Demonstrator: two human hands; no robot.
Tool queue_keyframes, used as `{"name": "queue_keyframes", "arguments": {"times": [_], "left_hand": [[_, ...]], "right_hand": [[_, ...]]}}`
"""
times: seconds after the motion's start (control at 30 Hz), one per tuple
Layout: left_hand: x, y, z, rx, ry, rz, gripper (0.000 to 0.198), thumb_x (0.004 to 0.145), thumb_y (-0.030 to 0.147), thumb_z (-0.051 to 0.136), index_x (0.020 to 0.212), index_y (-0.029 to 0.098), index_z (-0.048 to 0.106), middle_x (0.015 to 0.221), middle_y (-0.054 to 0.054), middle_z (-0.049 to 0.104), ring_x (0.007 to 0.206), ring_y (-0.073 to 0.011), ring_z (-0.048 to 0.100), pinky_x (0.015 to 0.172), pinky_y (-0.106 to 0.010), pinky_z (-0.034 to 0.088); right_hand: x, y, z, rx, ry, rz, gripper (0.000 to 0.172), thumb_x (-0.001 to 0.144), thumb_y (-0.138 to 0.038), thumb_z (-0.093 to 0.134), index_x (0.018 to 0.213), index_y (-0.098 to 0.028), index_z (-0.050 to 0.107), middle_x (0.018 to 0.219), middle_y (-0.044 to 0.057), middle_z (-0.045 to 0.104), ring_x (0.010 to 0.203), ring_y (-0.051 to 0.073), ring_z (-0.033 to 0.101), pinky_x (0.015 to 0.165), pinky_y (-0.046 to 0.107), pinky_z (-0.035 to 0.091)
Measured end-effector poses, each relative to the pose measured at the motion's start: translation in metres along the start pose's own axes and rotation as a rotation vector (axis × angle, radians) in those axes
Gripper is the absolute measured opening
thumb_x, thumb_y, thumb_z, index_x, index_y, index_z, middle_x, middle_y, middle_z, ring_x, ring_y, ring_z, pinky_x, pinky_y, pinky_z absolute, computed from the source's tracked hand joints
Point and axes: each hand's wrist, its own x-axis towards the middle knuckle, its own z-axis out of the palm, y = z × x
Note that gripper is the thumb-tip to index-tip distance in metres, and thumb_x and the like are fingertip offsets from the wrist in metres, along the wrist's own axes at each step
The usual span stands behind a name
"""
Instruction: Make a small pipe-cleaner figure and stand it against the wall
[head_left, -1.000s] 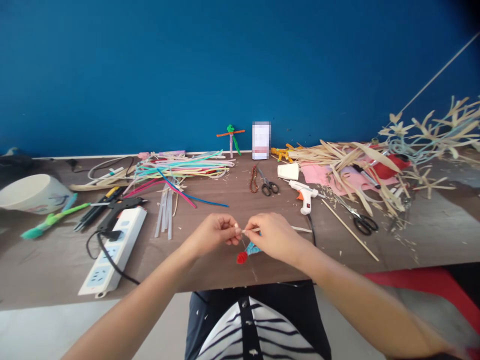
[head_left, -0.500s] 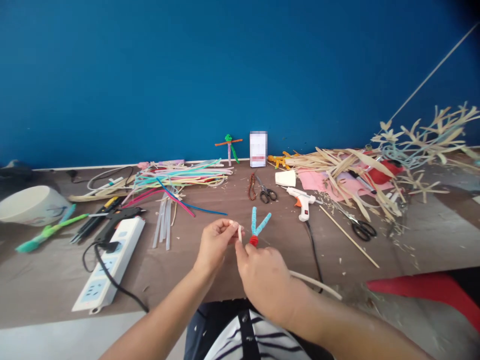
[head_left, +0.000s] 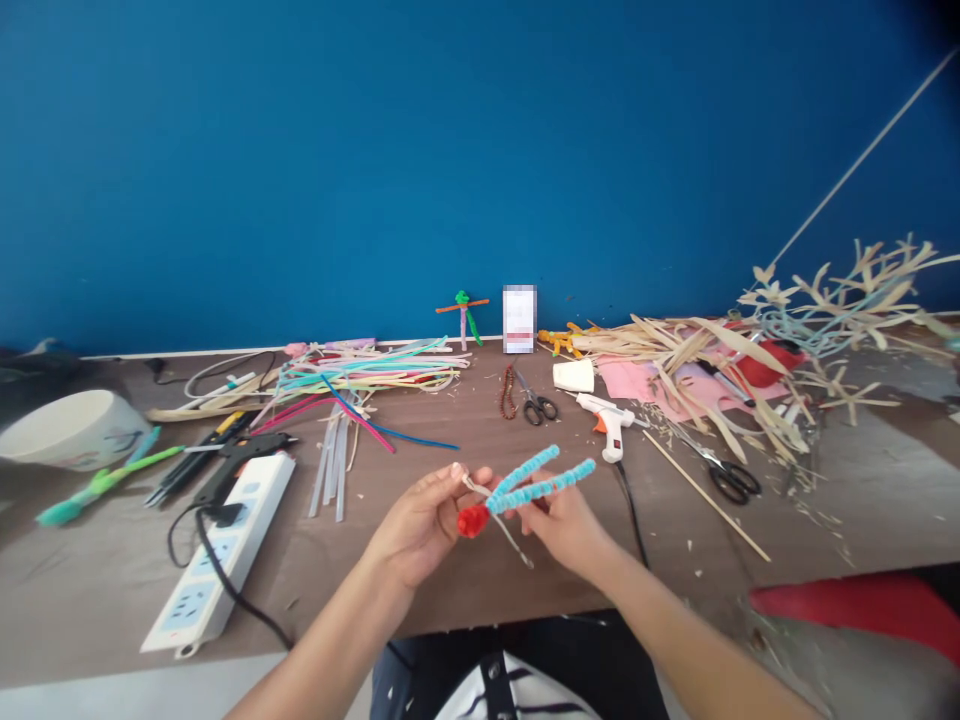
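Head camera: at lower centre, the left hand (head_left: 412, 528) pinches a pale strip (head_left: 516, 545) crossing a red-and-blue pipe-cleaner piece (head_left: 544, 487); the right hand's (head_left: 574, 532) grip is hidden. A loose pinch could let the strip slip.

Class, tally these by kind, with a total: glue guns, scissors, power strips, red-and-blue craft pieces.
Glue guns: 2
Scissors: 2
Power strips: 1
Red-and-blue craft pieces: 1
Total: 6

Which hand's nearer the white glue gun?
Right. The right hand is just this side of the white glue gun, slightly to its left; the left hand is farther off to the left.
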Motion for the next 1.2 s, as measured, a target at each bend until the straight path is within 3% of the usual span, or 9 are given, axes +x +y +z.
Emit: {"name": "queue_keyframes", "arguments": {"times": [0.13, 0.23, 0.37, 0.63, 0.73, 0.9, 1.07, 1.2], "left_hand": [[-0.006, 0.005, -0.002, 0.019, -0.107, -0.090, 0.007, 0.066, 0.015, 0.064, 0.063, 0.013, 0.059, 0.098, -0.010, 0.064, 0.094, -0.0228, 0.058, 0.078, -0.033, 0.047], [-0.007, 0.007, -0.005, 0.077, -0.150, -0.147, 0.008, 0.066, 0.015, 0.065, 0.062, 0.013, 0.058, 0.099, -0.012, 0.064, 0.101, -0.0246, 0.054, 0.080, -0.034, 0.045], [-0.002, 0.006, -0.011, 0.255, -0.123, -0.200, 0.012, 0.068, 0.022, 0.064, 0.066, 0.012, 0.057, 0.090, -0.011, 0.066, 0.087, -0.0227, 0.061, 0.074, -0.032, 0.046], [0.007, 0.004, -0.006, 0.450, -0.167, -0.082, 0.020, 0.066, 0.027, 0.065, 0.062, 0.012, 0.053, 0.063, -0.003, 0.062, 0.062, -0.0154, 0.062, 0.066, -0.026, 0.045], [0.009, 0.002, -0.004, 0.526, -0.130, 0.000, 0.020, 0.065, 0.027, 0.065, 0.061, 0.012, 0.052, 0.062, -0.003, 0.062, 0.058, -0.0139, 0.061, 0.063, -0.025, 0.045], [0.015, -0.001, -0.005, 0.559, -0.153, 0.034, 0.019, 0.067, 0.027, 0.063, 0.064, 0.013, 0.051, 0.063, -0.003, 0.061, 0.056, -0.0132, 0.060, 0.061, -0.025, 0.046], [0.017, -0.002, -0.003, 0.570, -0.198, 0.062, 0.019, 0.069, 0.028, 0.061, 0.065, 0.012, 0.052, 0.062, -0.002, 0.062, 0.056, -0.0117, 0.059, 0.061, -0.024, 0.046], [0.017, -0.004, -0.001, 0.595, -0.181, 0.086, 0.020, 0.068, 0.030, 0.063, 0.065, 0.012, 0.053, 0.061, -0.002, 0.062, 0.056, -0.0116, 0.059, 0.061, -0.024, 0.046]], "right_hand": [[0.020, 0.006, -0.025, 0.083, -0.075, -0.007, 0.016, 0.072, -0.028, 0.053, 0.077, -0.015, 0.060, 0.065, 0.001, 0.057, 0.057, 0.012, 0.050, 0.052, 0.022, 0.038], [0.029, 0.005, -0.040, 0.138, -0.123, 0.019, 0.019, 0.070, -0.031, 0.057, 0.073, -0.013, 0.058, 0.057, -0.003, 0.050, 0.051, 0.008, 0.042, 0.048, 0.020, 0.031], [0.036, -0.007, -0.058, 0.128, -0.179, 0.028, 0.020, 0.068, -0.032, 0.060, 0.072, -0.013, 0.056, 0.053, -0.005, 0.044, 0.048, 0.005, 0.035, 0.045, 0.018, 0.025], [0.043, -0.040, -0.091, -0.014, -0.445, 0.015, 0.019, 0.067, -0.030, 0.059, 0.074, -0.012, 0.060, 0.061, -0.002, 0.053, 0.053, 0.007, 0.045, 0.050, 0.019, 0.035], [0.037, -0.050, -0.087, -0.121, -0.479, 0.013, 0.018, 0.071, -0.028, 0.055, 0.081, -0.013, 0.058, 0.065, -0.001, 0.055, 0.055, 0.008, 0.050, 0.053, 0.020, 0.039], [0.033, -0.053, -0.061, -0.317, -0.445, 0.056, 0.039, 0.075, -0.035, 0.049, 0.108, -0.016, 0.053, 0.085, 0.004, 0.062, 0.056, 0.010, 0.054, 0.053, 0.021, 0.039], [0.038, -0.046, -0.040, -0.390, -0.448, -0.057, 0.027, 0.071, -0.034, 0.053, 0.089, -0.016, 0.063, 0.081, 0.002, 0.064, 0.071, 0.013, 0.055, 0.062, 0.021, 0.038], [0.035, -0.050, -0.032, -0.430, -0.367, 0.014, 0.020, 0.069, -0.030, 0.054, 0.079, -0.016, 0.062, 0.072, 0.001, 0.064, 0.064, 0.011, 0.055, 0.054, 0.019, 0.035]]}}
